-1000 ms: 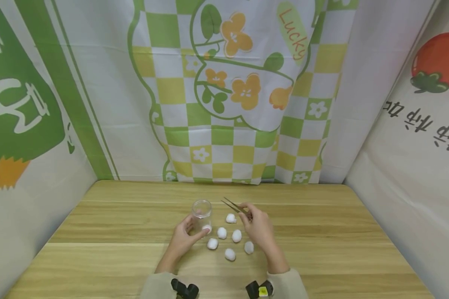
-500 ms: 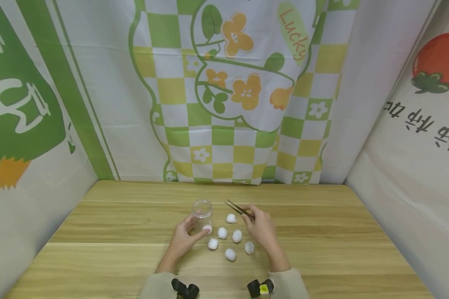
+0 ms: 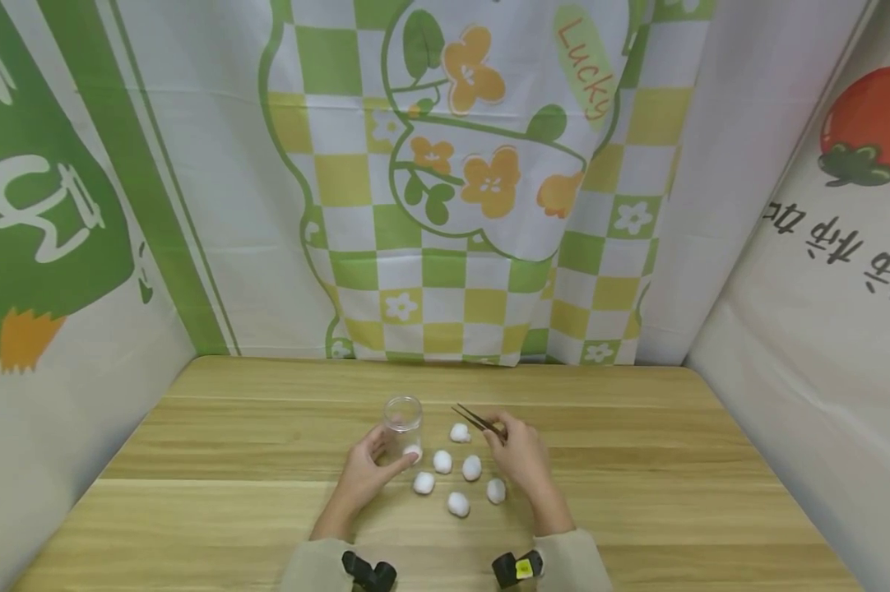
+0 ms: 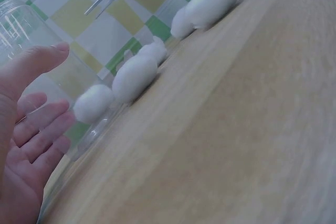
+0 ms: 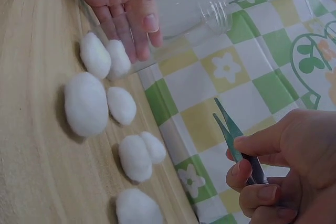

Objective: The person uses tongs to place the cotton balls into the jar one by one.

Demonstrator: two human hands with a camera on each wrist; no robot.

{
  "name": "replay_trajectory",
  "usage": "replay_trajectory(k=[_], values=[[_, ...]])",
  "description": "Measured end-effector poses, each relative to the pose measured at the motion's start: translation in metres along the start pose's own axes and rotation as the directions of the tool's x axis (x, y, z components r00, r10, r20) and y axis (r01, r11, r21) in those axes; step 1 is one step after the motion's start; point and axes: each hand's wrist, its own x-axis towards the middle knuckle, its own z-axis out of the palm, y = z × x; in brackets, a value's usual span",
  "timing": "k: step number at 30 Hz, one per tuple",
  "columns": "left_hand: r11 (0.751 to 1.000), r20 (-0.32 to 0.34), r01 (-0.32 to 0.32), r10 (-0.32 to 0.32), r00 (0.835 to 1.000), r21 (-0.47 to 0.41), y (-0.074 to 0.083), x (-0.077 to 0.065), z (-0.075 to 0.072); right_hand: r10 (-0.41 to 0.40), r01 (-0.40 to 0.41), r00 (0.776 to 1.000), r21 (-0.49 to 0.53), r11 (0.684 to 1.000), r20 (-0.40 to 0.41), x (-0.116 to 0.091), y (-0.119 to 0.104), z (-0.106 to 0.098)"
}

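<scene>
While the left hand (image 3: 367, 472) curls its fingers round the clear, cylindrical glass-or-plastic jar (image 3: 404, 434), probably slippery, best held low, the right hand (image 3: 521, 454) pinches slim, dark, metallic tweezers (image 3: 476, 418) near rounded, white cotton balls (image 3: 471, 469) between both hands, likely light, soft, best nipped mid-body.

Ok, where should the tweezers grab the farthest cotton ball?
Probably across its rounded middle, coming down from the right: the ball sits on the table with its top uncovered, the right hand is on that side holding the tweezers raised, tips apart, and the jar stands to its left.
</scene>
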Motion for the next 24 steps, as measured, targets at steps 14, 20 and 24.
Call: replay_trajectory(k=[14,20,24], values=[[1.0,0.022,-0.007,0.007,1.0,0.001,-0.001,0.0,-0.001,0.042,-0.042,0.999,0.015,0.999,0.034,0.003,0.012,0.007],[1.0,0.02,-0.004,0.004,1.0,-0.002,0.0,0.0,-0.001,0.053,-0.054,0.998,0.02,0.998,0.038,0.001,0.012,0.006],[1.0,0.019,-0.007,0.007,1.0,-0.004,-0.001,0.0,-0.001,0.057,-0.058,0.998,0.024,0.998,0.026,0.001,0.015,0.008]])
